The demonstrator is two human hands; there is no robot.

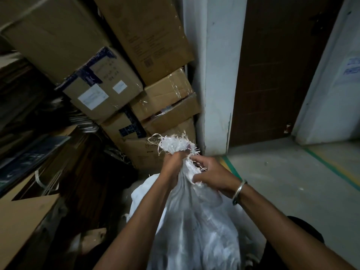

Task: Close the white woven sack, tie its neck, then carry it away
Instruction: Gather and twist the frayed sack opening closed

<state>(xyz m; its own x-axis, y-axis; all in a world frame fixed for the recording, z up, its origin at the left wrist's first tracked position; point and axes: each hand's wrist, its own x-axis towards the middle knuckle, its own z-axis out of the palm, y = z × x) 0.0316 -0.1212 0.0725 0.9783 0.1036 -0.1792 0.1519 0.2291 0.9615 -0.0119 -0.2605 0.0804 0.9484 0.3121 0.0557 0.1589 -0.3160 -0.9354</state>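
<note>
The white woven sack [198, 230] stands close before the person, long axis rising toward twelve o'clock; the right hand [214, 177] pinches loose fabric at the neck's four o'clock side, and just beyond, the left hand [172, 162] clenches the gathered neck under its frayed mouth [173, 145].

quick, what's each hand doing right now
Left hand: grips the white woven sack at its bunched neck.
Right hand: pinches the sack fabric just below.
</note>
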